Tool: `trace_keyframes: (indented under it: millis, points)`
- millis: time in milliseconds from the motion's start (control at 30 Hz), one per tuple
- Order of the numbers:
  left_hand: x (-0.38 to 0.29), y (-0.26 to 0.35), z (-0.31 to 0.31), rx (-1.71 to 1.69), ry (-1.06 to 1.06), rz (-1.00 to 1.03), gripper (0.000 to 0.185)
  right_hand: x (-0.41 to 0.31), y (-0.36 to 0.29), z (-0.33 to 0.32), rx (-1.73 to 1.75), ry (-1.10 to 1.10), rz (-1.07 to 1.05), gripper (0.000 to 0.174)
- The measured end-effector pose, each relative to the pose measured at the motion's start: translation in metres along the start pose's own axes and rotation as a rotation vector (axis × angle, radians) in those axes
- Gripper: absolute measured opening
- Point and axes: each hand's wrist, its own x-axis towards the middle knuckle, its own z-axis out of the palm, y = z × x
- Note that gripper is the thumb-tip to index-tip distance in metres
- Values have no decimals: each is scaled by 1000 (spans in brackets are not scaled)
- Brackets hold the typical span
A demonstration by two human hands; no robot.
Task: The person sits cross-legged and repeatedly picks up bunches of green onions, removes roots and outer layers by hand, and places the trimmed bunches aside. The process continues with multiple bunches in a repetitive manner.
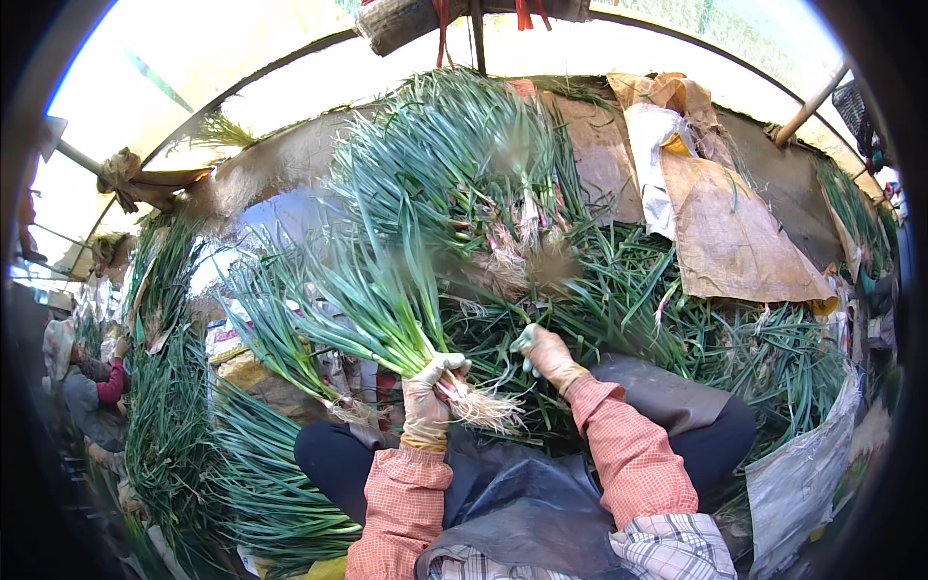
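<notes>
My gloved left hand (429,395) grips a bunch of green onions (391,326) near its base. The pale roots (484,407) stick out to the right of the hand, and the leaves fan up and to the left. My right hand (545,355), also in a stained glove, hovers at or just over a heap of loose green leaves (500,326). Its fingers are curled downward, and whether anything is between them is hidden. Left of the held bunch lies a smaller bunch of green onions (304,362), its roots towards me.
A large pile of green onions (449,159) rises in front, roots facing me. More green onions (275,478) lie by my left knee. Sacking sheets (739,225) cover part of the right side, near a white sack (805,464). Another person (90,391) sits at far left.
</notes>
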Motion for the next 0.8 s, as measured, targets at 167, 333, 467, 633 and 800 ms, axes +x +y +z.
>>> trace_keyframes:
  millis: [167, 333, 467, 633, 800]
  points:
    - [-9, 0, -5, 199, -58, -93, 15, 36, -34, 13, 286, -480, -159, 49]
    - [-2, -11, -11, 194, 70, 58, 20, 25, -58, 68, -308, -169, -600, 37]
    - [12, -15, -24, 84, 191, -10, 15, 20, -43, 44, 323, -339, -505, 28]
    - [6, -9, -31, -391, -96, -133, 14, 30, -26, 30, 1104, -181, -194, 43]
    - [-14, -7, -26, -284, -73, -319, 16, 32, -24, 79, 1118, -766, 14, 18]
